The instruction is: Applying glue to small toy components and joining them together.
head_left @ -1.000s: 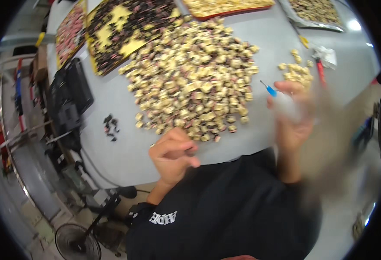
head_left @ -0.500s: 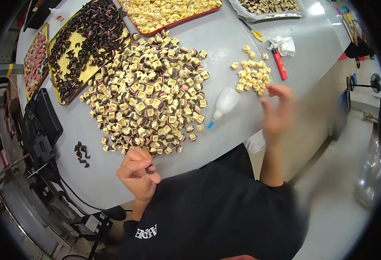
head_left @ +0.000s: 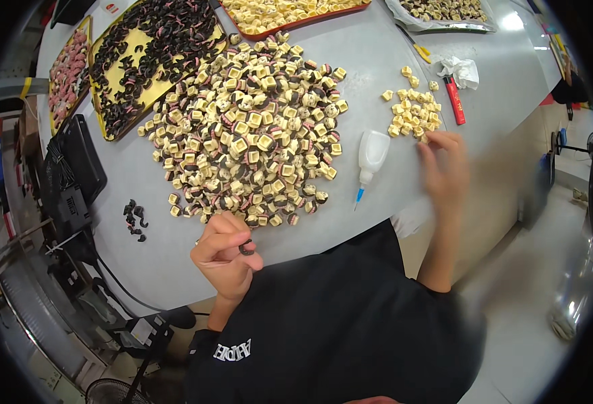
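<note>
My left hand (head_left: 224, 254) is closed in a pinch on a small dark curved piece (head_left: 246, 248), just off the near edge of the big heap. The heap (head_left: 249, 135) is made of small assembled pieces: cream, square and hollowed on one side, dark with pink on the other. On the right, my right hand (head_left: 445, 165), slightly blurred, has thumb and index finger apart at the near edge of a small group of loose cream pieces (head_left: 411, 111). Between heap and group lies a clear squeeze bottle (head_left: 373, 151) with a blue needle tip pointing toward me.
Trays of dark curved pieces (head_left: 129, 59), pink pieces (head_left: 67, 74) and cream pieces (head_left: 290, 17) line the far side. Several dark pieces (head_left: 135, 219) lie at left beside a black device (head_left: 77, 161). A red stick-shaped item (head_left: 454, 99) and crumpled tissue (head_left: 459, 71) lie at right.
My right hand's fingers have come down to the cream pieces. The squeeze bottle has turned, its tip pointing more toward me. My left hand keeps its pinch, and the whole view has shifted slightly.
</note>
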### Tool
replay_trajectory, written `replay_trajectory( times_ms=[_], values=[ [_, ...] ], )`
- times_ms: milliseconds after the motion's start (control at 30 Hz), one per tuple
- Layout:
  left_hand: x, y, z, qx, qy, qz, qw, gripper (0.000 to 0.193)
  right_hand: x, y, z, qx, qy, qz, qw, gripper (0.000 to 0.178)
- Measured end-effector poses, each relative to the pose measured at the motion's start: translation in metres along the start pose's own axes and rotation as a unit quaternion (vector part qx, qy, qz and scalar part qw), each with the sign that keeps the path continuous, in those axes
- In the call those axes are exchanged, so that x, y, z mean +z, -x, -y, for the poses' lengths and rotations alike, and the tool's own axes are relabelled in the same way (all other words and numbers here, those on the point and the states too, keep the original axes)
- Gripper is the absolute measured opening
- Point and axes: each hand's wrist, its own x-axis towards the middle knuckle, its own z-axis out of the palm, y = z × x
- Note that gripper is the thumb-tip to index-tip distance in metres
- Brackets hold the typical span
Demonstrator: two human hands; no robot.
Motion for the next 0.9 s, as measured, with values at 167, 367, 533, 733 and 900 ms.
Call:
replay_trajectory(
  times_ms=[167, 367, 533, 733, 900],
  values=[
    [-0.006, 0.003, -0.004, 0.004, -0.012, 0.007, 1.000, 0.037, 0.007, 0.007, 0.028, 0.049, -0.264, -0.077, 0.960, 0.023],
    [-0.005, 0.007, -0.009, 0.019, -0.010, 0.023, 1.000, 0.035, 0.029, 0.012, 0.085, 0.040, -0.539, 0.090, 0.837, 0.022],
    [-0.009, 0.007, -0.017, 0.025, -0.043, 0.032, 0.998, 0.035, 0.041, 0.017, 0.123, 0.074, -0.616, 0.187, 0.761, 0.026],
    [-0.013, 0.009, -0.017, 0.077, -0.070, 0.042, 0.994, 0.036, 0.041, 0.015, 0.138, 0.024, -0.628, 0.308, 0.714, 0.029],
    [-0.015, 0.009, -0.014, 0.088, -0.063, 0.037, 0.993, 0.037, 0.046, 0.017, 0.143, 0.077, -0.668, 0.336, 0.660, 0.024]
  ],
)
